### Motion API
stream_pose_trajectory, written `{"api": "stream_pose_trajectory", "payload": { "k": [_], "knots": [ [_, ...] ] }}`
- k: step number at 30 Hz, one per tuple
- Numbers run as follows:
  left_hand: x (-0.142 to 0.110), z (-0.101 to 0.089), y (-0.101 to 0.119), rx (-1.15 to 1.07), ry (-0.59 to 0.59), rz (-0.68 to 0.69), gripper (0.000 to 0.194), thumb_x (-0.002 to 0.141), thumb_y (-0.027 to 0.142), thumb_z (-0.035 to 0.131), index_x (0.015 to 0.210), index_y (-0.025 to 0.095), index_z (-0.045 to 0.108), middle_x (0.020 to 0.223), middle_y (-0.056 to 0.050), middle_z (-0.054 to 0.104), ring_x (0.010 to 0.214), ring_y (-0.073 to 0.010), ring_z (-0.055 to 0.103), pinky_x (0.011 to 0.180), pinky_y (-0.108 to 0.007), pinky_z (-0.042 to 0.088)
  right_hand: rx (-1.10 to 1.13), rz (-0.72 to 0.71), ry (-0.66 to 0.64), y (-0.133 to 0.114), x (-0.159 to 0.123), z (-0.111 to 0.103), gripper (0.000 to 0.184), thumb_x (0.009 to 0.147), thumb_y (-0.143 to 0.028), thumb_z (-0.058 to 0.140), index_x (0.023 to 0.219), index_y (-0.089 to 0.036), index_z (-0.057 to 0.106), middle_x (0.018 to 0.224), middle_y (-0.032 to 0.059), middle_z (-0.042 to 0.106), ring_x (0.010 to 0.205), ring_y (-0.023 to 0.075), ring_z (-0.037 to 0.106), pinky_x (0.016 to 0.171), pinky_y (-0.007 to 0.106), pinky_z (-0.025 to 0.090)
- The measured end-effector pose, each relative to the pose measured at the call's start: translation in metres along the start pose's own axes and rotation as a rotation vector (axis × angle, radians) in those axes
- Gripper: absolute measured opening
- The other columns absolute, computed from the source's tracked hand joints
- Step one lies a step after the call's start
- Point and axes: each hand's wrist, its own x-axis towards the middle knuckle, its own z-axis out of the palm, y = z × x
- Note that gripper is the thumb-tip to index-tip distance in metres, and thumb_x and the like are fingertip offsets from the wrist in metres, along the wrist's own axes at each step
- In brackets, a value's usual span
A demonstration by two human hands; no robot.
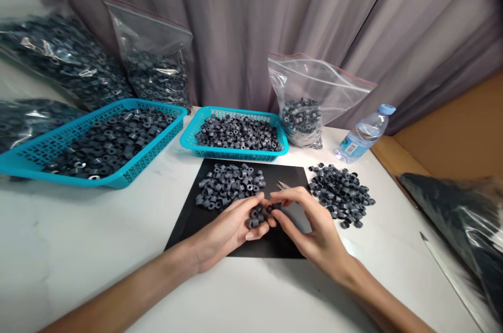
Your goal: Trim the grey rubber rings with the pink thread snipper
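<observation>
Before a grey curtain [236, 18], a person works at a white counter [118, 291]. In the head view, the left hand [231, 225] is half-curled, cradling several grey rings [255, 222] over a black mat [271, 248]; the right hand [320, 225] pinches what seems a single ring [277, 207]. One pile [228, 186] lies toward the mat's far left corner, another pile [341, 194] just beyond its right edge. A slackening palm could spill rings; an outward-swinging right wrist could scatter the nearby pile.
</observation>
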Motion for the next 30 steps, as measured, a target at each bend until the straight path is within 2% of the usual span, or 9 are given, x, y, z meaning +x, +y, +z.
{"api": "stream_pose_trajectory", "payload": {
  "k": [3,5,10,15,18,24,30],
  "knots": [
    [0.0009,-0.0016,0.0007,-0.016,0.002,0.009,0.027,0.096,0.035,0.054,0.089,0.013,0.067,0.074,0.0,0.055,0.062,-0.0091,0.045,0.058,-0.023,0.034,0.054,0.042,-0.002,0.0028,0.0005,0.001,0.031,0.096,-0.013,0.058,0.125,-0.024,0.057,0.11,0.0049,0.068,0.099,0.0187,0.062,0.088,0.034,0.052],
    [0.0013,-0.0026,-0.0001,-0.025,0.017,0.015,0.021,0.094,0.032,0.059,0.09,0.013,0.069,0.08,-0.002,0.057,0.069,-0.0109,0.05,0.065,-0.024,0.038,0.091,0.085,0.008,0.005,-0.0001,0.0017,0.03,0.095,-0.015,0.06,0.123,-0.024,0.058,0.109,0.0045,0.067,0.098,0.0181,0.062,0.088,0.033,0.052],
    [0.0011,-0.0035,-0.003,-0.005,0.017,0.034,0.017,0.092,0.028,0.065,0.099,0.014,0.07,0.093,-0.004,0.062,0.083,-0.0131,0.056,0.08,-0.027,0.042,0.184,0.184,0.096,0.0077,-0.0024,0.0037,0.031,0.091,-0.021,0.069,0.12,-0.026,0.06,0.109,0.0033,0.066,0.099,0.0176,0.063,0.09,0.032,0.053],
    [0.0025,-0.0056,-0.0009,0.073,-0.02,0.074,0.021,0.096,0.027,0.057,0.097,0.011,0.072,0.088,-0.007,0.065,0.079,-0.0133,0.056,0.073,-0.026,0.04,0.27,0.2,0.189,0.0083,0.0001,0.0029,0.028,0.09,-0.021,0.069,0.117,-0.026,0.063,0.113,0.0053,0.063,0.099,0.0187,0.064,0.091,0.034,0.055],
    [0.0037,-0.0066,0.0009,0.066,-0.013,0.074,0.022,0.095,0.021,0.054,0.098,0.009,0.071,0.088,-0.009,0.067,0.077,-0.0142,0.057,0.069,-0.026,0.039,0.253,0.18,0.223,0.0099,0.0024,0.0007,0.019,0.09,-0.02,0.068,0.108,-0.026,0.068,0.117,0.0069,0.062,0.107,0.0212,0.063,0.092,0.036,0.055],
    [0.0023,-0.0051,0.0011,0.014,-0.027,0.051,0.025,0.096,0.028,0.056,0.095,0.009,0.072,0.09,-0.009,0.067,0.078,-0.0133,0.056,0.068,-0.025,0.039,0.125,0.145,0.189,0.0097,0.0023,-0.0031,0.014,0.092,-0.018,0.066,0.1,-0.026,0.074,0.114,0.0068,0.064,0.112,0.0221,0.061,0.094,0.037,0.052],
    [0.0035,-0.0059,0.0006,0.001,-0.034,0.086,0.024,0.094,0.03,0.062,0.09,0.01,0.072,0.085,-0.007,0.066,0.071,-0.0095,0.053,0.062,-0.02,0.036,0.103,0.135,0.116,0.0057,0.004,-0.0052,0.014,0.092,-0.02,0.067,0.101,-0.028,0.075,0.099,0.0039,0.068,0.095,0.0194,0.064,0.086,0.035,0.051]
  ]
}}
